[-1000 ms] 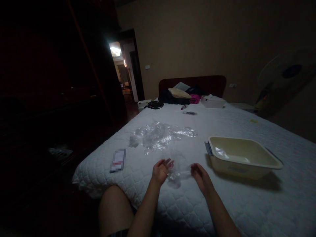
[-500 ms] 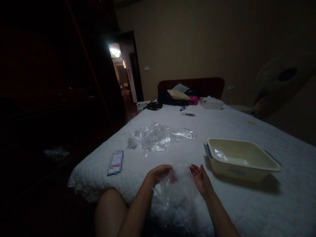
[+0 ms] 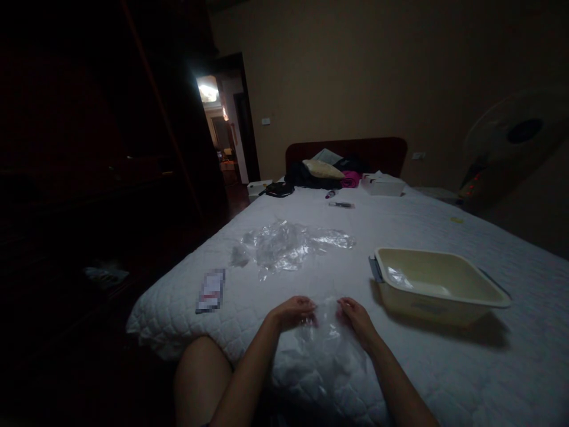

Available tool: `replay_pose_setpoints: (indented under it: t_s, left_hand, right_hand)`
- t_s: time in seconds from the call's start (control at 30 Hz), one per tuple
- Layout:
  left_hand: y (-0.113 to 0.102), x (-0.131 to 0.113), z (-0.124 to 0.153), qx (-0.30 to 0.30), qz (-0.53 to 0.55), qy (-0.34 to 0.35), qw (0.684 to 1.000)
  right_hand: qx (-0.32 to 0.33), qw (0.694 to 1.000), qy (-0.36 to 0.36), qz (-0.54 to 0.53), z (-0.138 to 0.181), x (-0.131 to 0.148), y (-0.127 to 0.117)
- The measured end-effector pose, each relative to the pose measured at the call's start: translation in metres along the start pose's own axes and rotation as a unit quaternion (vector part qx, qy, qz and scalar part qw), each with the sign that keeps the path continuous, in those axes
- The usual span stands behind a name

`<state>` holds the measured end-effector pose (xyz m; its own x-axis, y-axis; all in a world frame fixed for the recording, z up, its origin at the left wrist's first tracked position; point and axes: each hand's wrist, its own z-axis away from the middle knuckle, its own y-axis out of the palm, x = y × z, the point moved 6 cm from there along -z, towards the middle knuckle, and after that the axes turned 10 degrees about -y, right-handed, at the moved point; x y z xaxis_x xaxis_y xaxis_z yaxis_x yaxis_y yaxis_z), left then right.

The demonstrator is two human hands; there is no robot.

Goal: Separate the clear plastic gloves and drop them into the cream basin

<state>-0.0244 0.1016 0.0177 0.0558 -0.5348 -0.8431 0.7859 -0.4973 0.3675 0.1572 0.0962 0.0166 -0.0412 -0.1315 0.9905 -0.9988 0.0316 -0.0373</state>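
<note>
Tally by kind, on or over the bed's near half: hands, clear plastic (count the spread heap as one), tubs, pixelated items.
Hands: 2 (left hand, right hand)
Clear plastic: 2 (held plastic, heap)
Tub: 1
Pixelated item: 1
Total: 6

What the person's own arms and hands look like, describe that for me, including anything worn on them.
The left forearm and right forearm are bare, with no sleeves in view, tapering towards wrists without a visible watch or bracelet. The left hand and right hand are ungloved. It is too dim to make out rings or small markings.
</note>
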Motion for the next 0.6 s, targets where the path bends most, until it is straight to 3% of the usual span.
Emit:
replay_pose_setpoints:
  t_s: [0.1, 0.23, 0.43, 0.6]
  left_hand:
    - [-0.006, 0.001, 0.002, -0.029, -0.014, 0.003, 0.999]
    - [-0.015, 0.001, 0.001, -0.075, 0.010, 0.011, 0.997]
    - [-0.007, 0.001, -0.005, -0.125, -0.001, 0.040, 0.991]
    - [0.001, -0.001, -0.004, -0.145, -0.003, 0.068, 0.987]
  right_hand:
    - [-0.038, 0.997, -0.022, 0.058, -0.005, -0.003, -0.005]
    - [-0.030, 0.993, -0.052, 0.102, -0.012, 0.002, -0.009]
    - [-0.009, 0.981, -0.081, 0.174, -0.022, 0.016, -0.028]
    - [-0.011, 0.982, -0.087, 0.167, -0.038, 0.023, -0.041]
